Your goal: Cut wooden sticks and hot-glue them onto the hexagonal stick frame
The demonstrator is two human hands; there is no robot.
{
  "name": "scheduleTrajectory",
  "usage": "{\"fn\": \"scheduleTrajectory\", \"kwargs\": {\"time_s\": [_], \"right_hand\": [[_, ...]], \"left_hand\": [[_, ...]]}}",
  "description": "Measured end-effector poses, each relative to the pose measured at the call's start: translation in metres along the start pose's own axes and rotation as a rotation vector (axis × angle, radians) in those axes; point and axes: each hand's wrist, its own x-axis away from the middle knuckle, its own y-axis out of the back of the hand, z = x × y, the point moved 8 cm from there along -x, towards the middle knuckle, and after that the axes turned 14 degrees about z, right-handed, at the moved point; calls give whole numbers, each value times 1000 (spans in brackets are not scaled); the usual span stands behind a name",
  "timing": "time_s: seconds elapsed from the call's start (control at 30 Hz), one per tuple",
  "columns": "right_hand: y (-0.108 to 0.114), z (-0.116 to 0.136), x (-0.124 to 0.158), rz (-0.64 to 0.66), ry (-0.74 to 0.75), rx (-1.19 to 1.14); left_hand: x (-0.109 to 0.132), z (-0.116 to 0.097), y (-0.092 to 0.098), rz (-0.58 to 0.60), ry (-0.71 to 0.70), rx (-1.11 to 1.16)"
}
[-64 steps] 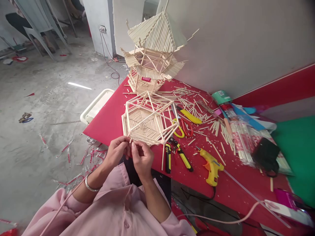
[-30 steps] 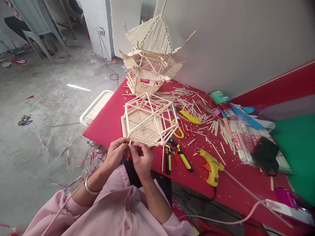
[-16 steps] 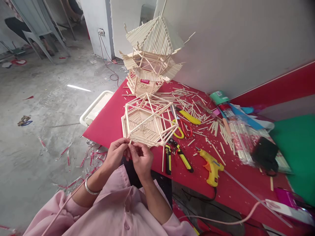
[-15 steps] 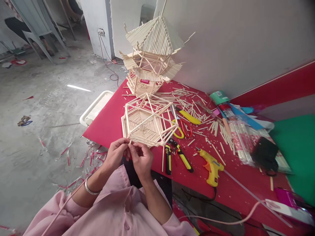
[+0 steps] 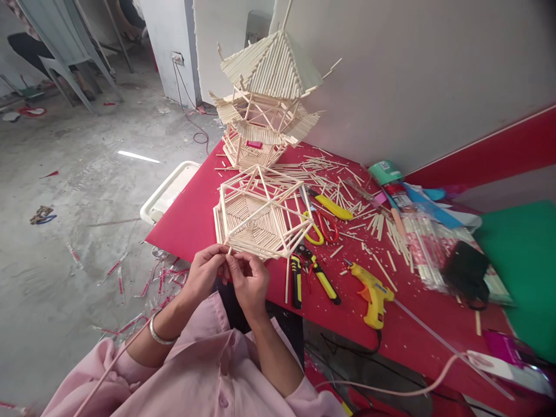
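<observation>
My left hand (image 5: pixel 207 269) and my right hand (image 5: pixel 249 279) meet at the table's near edge. Both are closed, fingertips pinching a short wooden stick (image 5: pixel 230 251) at the near left corner of a stick frame. That hexagonal frame (image 5: pixel 223 205) has crossing sticks on top and a floor of sticks laid in rings. Behind it stands a stick pagoda model (image 5: pixel 273 66) with tiered roofs. The fingers hide most of the pinched stick, and I cannot tell whether it is joined to the frame.
Right of the frame on the red table (image 5: pixel 182 223) lie yellow-black pliers (image 5: pixel 319 278), red-and-yellow-handled scissors (image 5: pixel 324 226), a yellow cutter (image 5: pixel 332 207) and a yellow glue gun (image 5: pixel 371 292). Loose sticks (image 5: pixel 334 185) and packed sticks (image 5: pixel 423 240) lie farther back. A white stool (image 5: pixel 152 202) stands left.
</observation>
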Motion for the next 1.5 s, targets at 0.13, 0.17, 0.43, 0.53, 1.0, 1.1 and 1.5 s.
{"fn": "scheduleTrajectory", "kwargs": {"time_s": [0.13,0.17,0.43,0.53,1.0,1.1,1.5], "right_hand": [[0,1,0,-4,0,-10],[0,1,-1,-3,2,-17],[0,-5,0,1,-6,-1],[0,-5,0,-4,-6,9],[-2,2,-2,11,12,-69],[-2,-1,-1,7,7,-69],[-1,-1,-1,4,3,-47]], "left_hand": [[0,-1,0,-2,4,-6],[0,-1,-1,-1,5,-6],[0,-2,-1,4,-11,-23],[0,-2,-1,5,-14,-18],[-1,-1,-2,15,-12,16],[-1,-1,-1,16,-16,17],[-1,-1,-1,10,-20,26]]}}
